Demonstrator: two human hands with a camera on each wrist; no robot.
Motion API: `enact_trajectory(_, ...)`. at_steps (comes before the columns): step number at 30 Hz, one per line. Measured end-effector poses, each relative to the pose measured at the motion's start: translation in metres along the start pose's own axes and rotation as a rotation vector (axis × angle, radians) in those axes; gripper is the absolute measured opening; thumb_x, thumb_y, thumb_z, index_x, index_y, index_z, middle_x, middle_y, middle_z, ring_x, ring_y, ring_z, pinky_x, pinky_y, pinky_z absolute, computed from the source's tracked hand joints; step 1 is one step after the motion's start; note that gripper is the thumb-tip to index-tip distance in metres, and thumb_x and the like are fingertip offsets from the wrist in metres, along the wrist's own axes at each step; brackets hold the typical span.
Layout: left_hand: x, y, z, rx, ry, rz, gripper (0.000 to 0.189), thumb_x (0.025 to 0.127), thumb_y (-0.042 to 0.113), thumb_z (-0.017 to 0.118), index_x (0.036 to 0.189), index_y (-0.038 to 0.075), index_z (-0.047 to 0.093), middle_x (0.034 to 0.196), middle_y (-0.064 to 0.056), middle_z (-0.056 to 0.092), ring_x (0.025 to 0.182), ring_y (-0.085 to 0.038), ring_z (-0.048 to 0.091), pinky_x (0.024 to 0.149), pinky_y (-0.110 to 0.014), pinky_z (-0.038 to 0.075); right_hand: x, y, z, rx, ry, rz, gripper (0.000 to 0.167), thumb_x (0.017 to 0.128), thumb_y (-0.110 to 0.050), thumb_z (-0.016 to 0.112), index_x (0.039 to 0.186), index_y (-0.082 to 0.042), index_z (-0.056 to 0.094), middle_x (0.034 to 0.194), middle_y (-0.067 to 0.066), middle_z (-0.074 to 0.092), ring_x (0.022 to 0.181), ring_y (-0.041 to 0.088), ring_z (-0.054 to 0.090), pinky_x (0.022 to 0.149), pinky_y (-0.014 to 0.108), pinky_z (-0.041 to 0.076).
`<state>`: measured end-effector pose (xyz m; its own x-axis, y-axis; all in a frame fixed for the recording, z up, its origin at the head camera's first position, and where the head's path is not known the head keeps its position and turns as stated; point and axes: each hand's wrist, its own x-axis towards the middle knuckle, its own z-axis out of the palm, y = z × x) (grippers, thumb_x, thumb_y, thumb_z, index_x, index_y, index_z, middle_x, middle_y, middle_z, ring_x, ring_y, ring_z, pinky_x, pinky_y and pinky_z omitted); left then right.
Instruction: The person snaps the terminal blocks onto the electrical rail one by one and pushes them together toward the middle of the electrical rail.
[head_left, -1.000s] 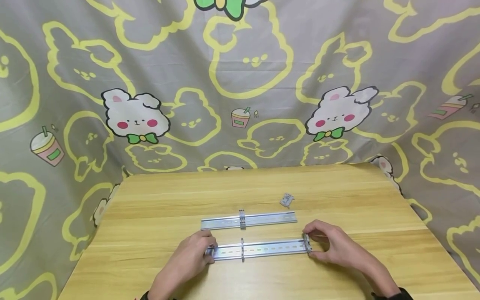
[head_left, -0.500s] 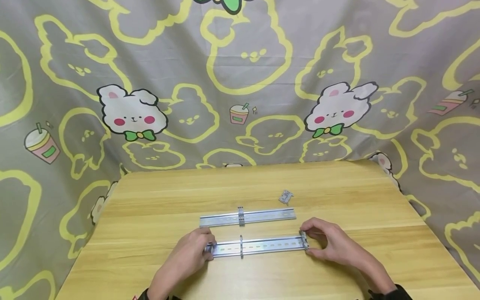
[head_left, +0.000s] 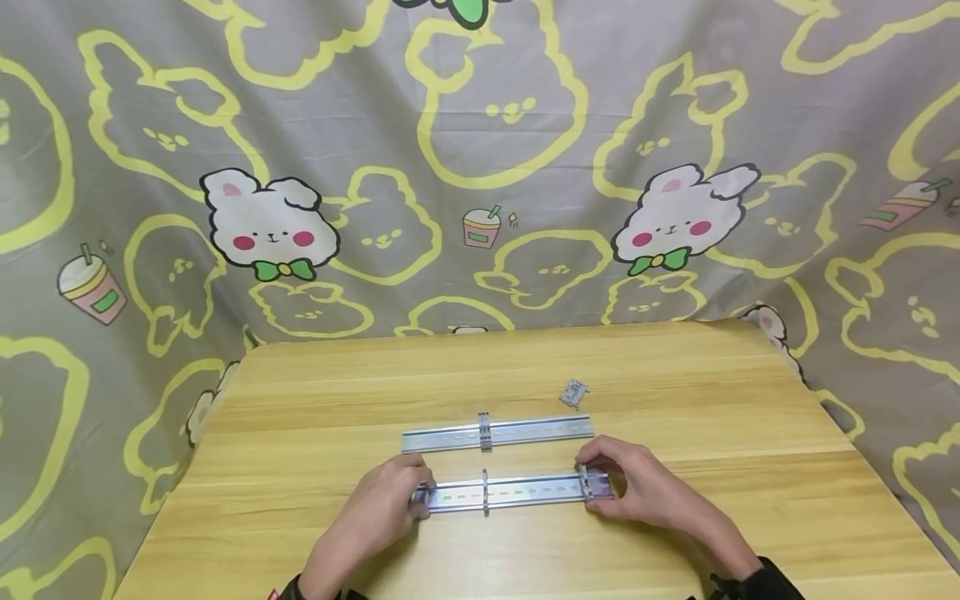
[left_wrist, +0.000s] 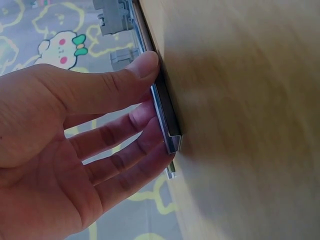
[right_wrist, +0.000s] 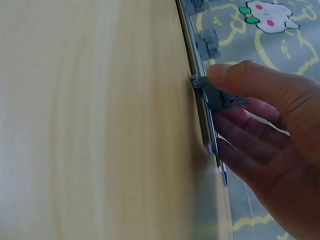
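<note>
A slotted metal DIN rail (head_left: pixel 532 492) lies crosswise on the table near me. My left hand (head_left: pixel 386 492) grips its left end; in the left wrist view the thumb presses the near edge of the rail (left_wrist: pixel 169 112), with fingers along the far side. My right hand (head_left: pixel 641 483) pinches a grey terminal block (head_left: pixel 585 483) that sits across the rail a little in from the right end. The right wrist view shows this block (right_wrist: pixel 225 99) between thumb and fingers. Another thin terminal block (head_left: pixel 485 492) stands on the rail, left of its middle.
Behind lies a second DIN rail (head_left: pixel 442 439), roughly parallel, carrying several terminal blocks (head_left: pixel 484 432) side by side. A loose grey terminal block (head_left: pixel 574 392) lies flat beyond its right part. A patterned curtain (head_left: pixel 525 167) encloses the wooden table (head_left: pixel 337 375) at the back and sides.
My right hand has slid the terminal block leftward along the near rail from its right end, baring a short stretch of rail. My left hand stays at the left end.
</note>
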<state>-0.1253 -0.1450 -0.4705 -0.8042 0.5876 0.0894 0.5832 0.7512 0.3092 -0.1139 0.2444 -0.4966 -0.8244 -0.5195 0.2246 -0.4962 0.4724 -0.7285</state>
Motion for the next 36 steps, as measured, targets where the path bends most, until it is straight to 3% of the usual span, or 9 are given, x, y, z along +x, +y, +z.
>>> enact_trajectory(9,-0.001,-0.001,0.001,-0.002,0.002,-0.001,0.023,0.071,0.008,0.091,0.088,0.011,0.076,0.09,0.003,0.065,0.079,-0.013,0.062,0.068,-0.029,0.057,0.013,-0.007,0.017,-0.012,-0.004,-0.013,0.052,0.074,-0.008,0.091,0.118,-0.01,0.064,0.114,-0.001,0.069,0.103,0.016,0.068,0.087,0.035,0.059)
enact_trajectory(36,-0.001,0.001,0.0,0.019,0.007,-0.008,0.024,0.07,0.008,0.091,0.089,0.009,0.076,0.091,0.002,0.064,0.081,-0.014,0.063,0.071,-0.031,0.058,0.048,-0.032,0.051,0.005,-0.06,-0.008,0.051,0.073,-0.007,0.09,0.116,-0.008,0.063,0.114,0.002,0.069,0.105,0.015,0.066,0.094,0.033,0.057)
